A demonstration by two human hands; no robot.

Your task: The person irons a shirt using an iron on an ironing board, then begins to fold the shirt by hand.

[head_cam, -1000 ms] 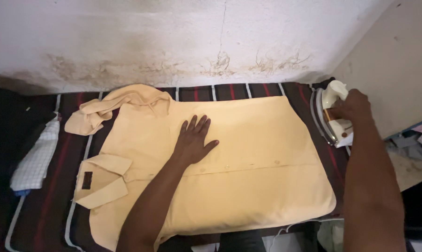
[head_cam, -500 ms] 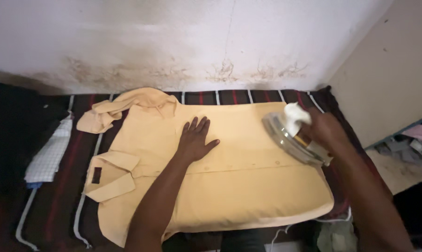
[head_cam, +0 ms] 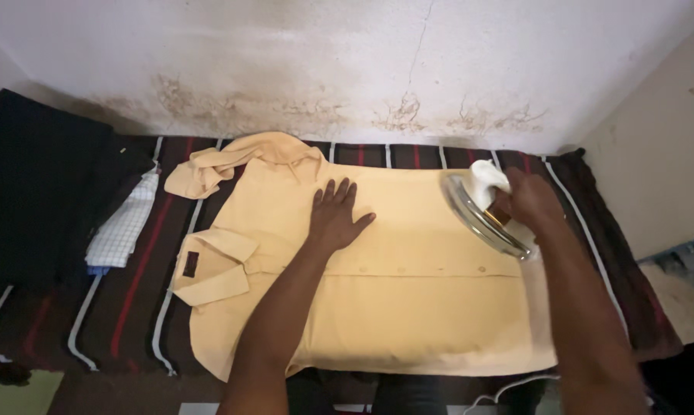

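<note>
A pale yellow shirt [head_cam: 408,300] lies spread flat on a dark striped blanket [head_cam: 116,307], collar to the left and button row running across the middle. My left hand [head_cam: 335,215] rests flat on the shirt with fingers spread, just right of the collar. My right hand [head_cam: 527,201] grips the handle of a metal iron [head_cam: 481,215], a white cloth wrapped around the handle. The iron is tilted, its soleplate facing left, over the shirt's right part.
A white checked folded cloth [head_cam: 124,227] and a dark garment [head_cam: 32,184] lie at the left on the blanket. A stained white wall [head_cam: 347,69] runs behind. A cord [head_cam: 508,388] trails off the shirt's near right edge.
My right hand has carried the iron from the blanket's right edge leftward onto the shirt. My left hand has stayed pressed flat on the shirt.
</note>
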